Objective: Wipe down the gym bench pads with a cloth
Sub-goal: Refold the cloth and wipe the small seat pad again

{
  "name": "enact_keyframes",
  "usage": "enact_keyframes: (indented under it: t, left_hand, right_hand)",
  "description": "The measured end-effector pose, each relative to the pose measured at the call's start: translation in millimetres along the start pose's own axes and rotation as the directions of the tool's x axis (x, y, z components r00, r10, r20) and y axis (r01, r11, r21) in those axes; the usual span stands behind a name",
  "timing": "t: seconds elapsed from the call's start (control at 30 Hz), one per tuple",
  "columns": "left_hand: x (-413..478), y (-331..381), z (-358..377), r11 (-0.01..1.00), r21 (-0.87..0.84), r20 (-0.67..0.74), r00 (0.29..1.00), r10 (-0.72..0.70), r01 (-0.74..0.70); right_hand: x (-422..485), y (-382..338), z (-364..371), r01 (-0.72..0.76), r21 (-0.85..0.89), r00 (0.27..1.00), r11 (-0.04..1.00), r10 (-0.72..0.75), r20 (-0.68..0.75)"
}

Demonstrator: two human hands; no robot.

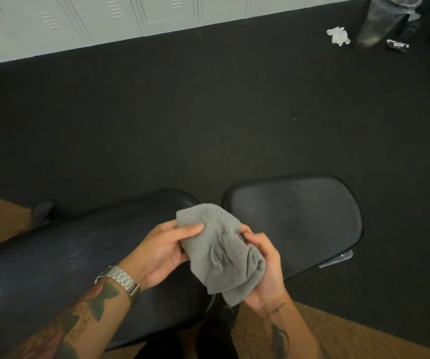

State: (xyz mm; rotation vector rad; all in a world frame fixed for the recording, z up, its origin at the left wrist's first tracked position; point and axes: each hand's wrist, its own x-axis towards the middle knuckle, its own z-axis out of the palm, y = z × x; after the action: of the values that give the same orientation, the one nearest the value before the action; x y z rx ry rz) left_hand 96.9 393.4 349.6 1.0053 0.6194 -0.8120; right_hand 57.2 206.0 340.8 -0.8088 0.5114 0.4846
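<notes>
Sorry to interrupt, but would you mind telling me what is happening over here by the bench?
A person stands over a black gym bench, holding a grey cloth in both hands above the gap between the long pad and the seat pad. The left hand pinches its upper edge; the right hand grips the bunched lower part. The cloth is not touching either pad, so no wiping is under way at this moment.

You have a single head-worn view, wide-angle, looking forward and steeply down from just above the bench (294, 224). Its two black pads fill the lower frame close up, dark floor (208, 112) lies beyond, and lockers (105, 16) line the top edge.
</notes>
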Motion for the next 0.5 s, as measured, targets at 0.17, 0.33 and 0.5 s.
enact_keyframes:
  t: [0.17,0.33,0.5]
  left_hand:
    - [-8,15,-9,0.952,0.260,-0.166,0.964,0.207,-0.160]
    - [-15,36,-6,0.769,0.536,-0.074,0.888,0.453,-0.348]
    - [-21,57,0,0.672,0.585,0.077,0.856,0.512,-0.455]
  right_hand:
    - [15,-11,-12,-0.057,-0.183,0.997,0.982,0.064,0.031]
    - [24,-30,-5,-0.019,-0.336,0.993,0.942,0.056,0.100]
    - [39,-48,29,0.077,-0.378,0.992,0.923,-0.032,0.125]
